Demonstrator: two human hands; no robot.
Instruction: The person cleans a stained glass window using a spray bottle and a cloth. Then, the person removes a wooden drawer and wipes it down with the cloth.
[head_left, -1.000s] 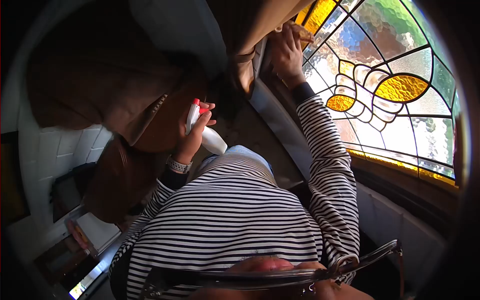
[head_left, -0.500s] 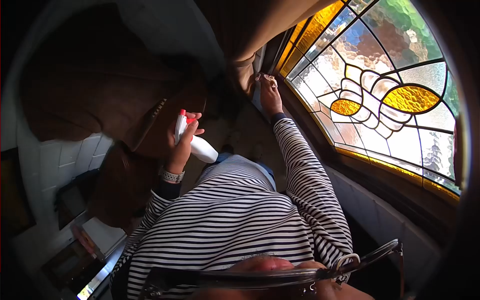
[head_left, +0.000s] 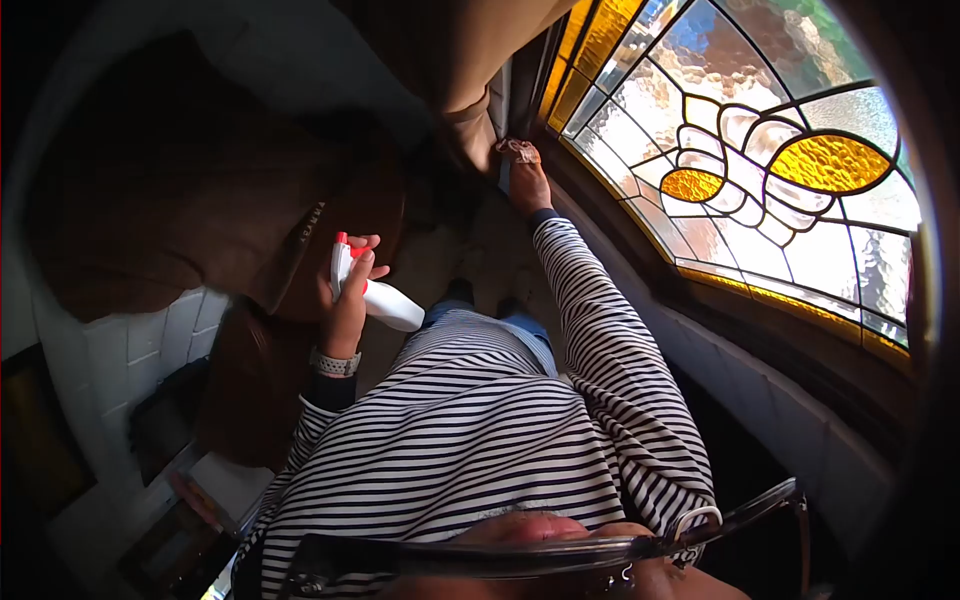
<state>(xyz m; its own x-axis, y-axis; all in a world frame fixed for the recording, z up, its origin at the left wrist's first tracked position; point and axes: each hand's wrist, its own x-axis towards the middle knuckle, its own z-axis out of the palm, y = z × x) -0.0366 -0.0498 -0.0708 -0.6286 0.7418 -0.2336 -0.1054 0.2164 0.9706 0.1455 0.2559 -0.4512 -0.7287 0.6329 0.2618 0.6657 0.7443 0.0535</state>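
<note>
My left hand (head_left: 346, 300) is wrapped round a white spray bottle (head_left: 393, 307) with a red trigger and nozzle tip. The bottle is tilted, its base towards my body. My right hand (head_left: 528, 186) reaches forward along the wooden window frame (head_left: 640, 262), with a crumpled pinkish-beige cloth (head_left: 520, 151) in its fingers. That hand is at the near-left corner of the frame, beside the gathered curtain (head_left: 472, 118). Whether the cloth touches the wood I cannot tell. The stained-glass window (head_left: 745, 165), with amber pieces and dark leading, fills the right side.
A brown leather-like chair (head_left: 240, 390) is at the left, with dark brown fabric (head_left: 170, 200) above it. White wall tiles (head_left: 150, 335) show behind. Picture frames or flat items lie at the lower left, in shadow. A pale ledge (head_left: 760, 400) runs below the window.
The view has shifted a little, and both hands appear slightly further left. My right hand still has the cloth by the frame, and my left hand keeps its grip on the bottle.
</note>
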